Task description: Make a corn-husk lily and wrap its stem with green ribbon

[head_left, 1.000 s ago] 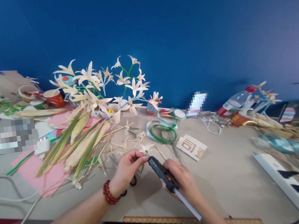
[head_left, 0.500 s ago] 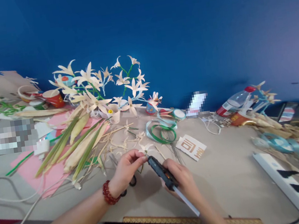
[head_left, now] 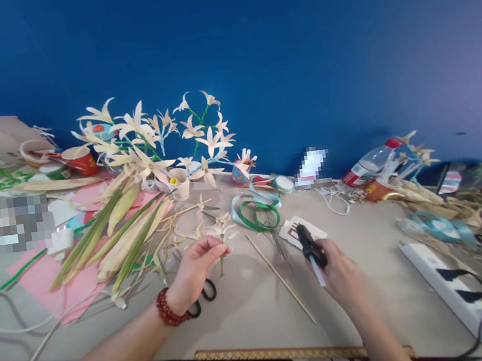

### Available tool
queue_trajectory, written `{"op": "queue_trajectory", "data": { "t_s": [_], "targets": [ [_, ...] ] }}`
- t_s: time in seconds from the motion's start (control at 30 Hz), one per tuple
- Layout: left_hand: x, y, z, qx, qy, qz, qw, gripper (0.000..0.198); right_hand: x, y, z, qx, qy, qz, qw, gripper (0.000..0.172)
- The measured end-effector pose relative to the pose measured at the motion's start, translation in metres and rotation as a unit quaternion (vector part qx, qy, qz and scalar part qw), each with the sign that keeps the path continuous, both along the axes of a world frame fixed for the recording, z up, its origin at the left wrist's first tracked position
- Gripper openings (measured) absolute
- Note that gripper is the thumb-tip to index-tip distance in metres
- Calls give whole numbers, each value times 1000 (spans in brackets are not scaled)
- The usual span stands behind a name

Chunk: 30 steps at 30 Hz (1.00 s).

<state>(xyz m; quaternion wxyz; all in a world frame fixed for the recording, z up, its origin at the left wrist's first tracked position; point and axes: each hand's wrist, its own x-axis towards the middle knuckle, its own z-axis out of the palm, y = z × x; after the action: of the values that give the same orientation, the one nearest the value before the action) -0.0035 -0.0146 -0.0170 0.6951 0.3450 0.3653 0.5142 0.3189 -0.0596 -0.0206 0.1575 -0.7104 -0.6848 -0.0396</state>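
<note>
**Delicate flower in one hand, solid glue gun in the other**

At the left we see pale and green husks lying partly over pink paper. To their right, our left hand has thumb and forefinger pressed together on a small pale flower, pinching it just below the petals, with its thin greenish stem hanging underneath. We judge the flower very light, its petals thin and easily creased or torn, so the stem is the place to hold it; a hard squeeze could bend that too. Below the left hand show the black handles of scissors.

Farther right, a slender stick lies on the table between our hands; it looks stiff and light.

Our right hand is wrapped around the grip of a black glue gun, its nozzle over a white card; we cannot tell whether they touch. We expect a rigid, heavier thing, best taken by the grip, away from a possibly hot tip. A whitish glue stick juts from its rear.
</note>
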Motion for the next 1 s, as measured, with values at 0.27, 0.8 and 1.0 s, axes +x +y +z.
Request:
{"op": "queue_trajectory", "data": {
  "t_s": [0.27,0.8,1.0],
  "targets": [
    [-5,8,3,-3,-42,36,998,12,30,3,2,-76,-86,5,993,26],
    [-7,9,4,26,7,53,998,14,-132,92,9,-159,98,91,978,21],
    [-4,4,7,30,20,32,999,14,-142,102,2,-164,127,106,972,5]
  ]
}}
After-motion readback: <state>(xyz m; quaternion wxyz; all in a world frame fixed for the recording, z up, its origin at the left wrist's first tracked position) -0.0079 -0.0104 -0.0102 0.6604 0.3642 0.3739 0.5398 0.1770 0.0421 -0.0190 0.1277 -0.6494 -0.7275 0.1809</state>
